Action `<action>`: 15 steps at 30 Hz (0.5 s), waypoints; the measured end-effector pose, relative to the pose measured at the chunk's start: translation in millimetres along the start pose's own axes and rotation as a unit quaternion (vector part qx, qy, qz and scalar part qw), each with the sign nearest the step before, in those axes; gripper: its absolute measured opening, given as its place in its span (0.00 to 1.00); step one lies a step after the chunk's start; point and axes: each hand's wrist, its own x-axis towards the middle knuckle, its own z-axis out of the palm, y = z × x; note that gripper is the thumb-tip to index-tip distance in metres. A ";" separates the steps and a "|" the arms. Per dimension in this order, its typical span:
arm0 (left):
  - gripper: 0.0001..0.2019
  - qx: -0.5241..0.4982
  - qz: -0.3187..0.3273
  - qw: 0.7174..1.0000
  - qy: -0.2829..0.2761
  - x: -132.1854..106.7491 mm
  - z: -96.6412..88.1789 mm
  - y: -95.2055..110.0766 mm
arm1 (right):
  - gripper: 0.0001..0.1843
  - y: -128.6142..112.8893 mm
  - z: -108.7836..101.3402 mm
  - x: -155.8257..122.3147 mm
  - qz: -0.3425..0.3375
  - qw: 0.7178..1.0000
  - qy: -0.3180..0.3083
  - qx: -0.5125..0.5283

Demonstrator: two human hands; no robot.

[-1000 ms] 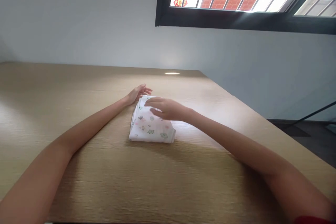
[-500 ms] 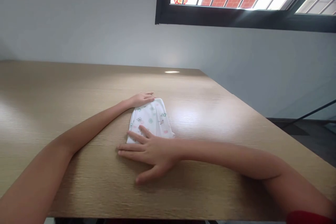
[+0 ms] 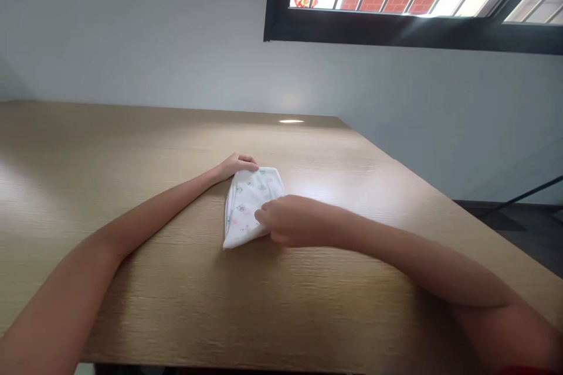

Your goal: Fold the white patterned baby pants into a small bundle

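A small folded white cloth (image 3: pixel 246 208) with little green and pink prints lies on the wooden table (image 3: pixel 132 187). My left hand (image 3: pixel 237 165) rests at its far left corner with fingers curled onto the fabric. My right hand (image 3: pixel 288 221) is at the cloth's near right edge, fingers curled in and pinching the fabric there. Part of the cloth is hidden under the right hand.
The table runs wide to the left and ends at an edge on the right, with dark floor (image 3: pixel 519 228) beyond. A pale wall (image 3: pixel 153 41) stands behind, and a dark-framed window (image 3: pixel 396 0) sits above right.
My right hand left the table in front of the cloth, where it lay flat, and now grips the cloth's near right edge. The left hand's fingers have curled onto the far corner.
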 end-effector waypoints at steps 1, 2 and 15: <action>0.11 -0.012 -0.005 1.000 -0.010 -0.8 2.1 1.4 | 0.08 6.2 -6.1 -1.0 -0.003 0.999 0.005 0.033; 0.11 -0.022 -0.007 1.000 -0.020 -1.4 4.4 2.9 | 0.08 14.2 -10.7 -0.7 -0.002 0.997 0.026 0.071; 0.27 -0.099 -0.065 0.979 -0.165 3.5 11.7 24.7 | 0.18 78.3 53.9 59.2 0.096 0.944 0.297 -0.110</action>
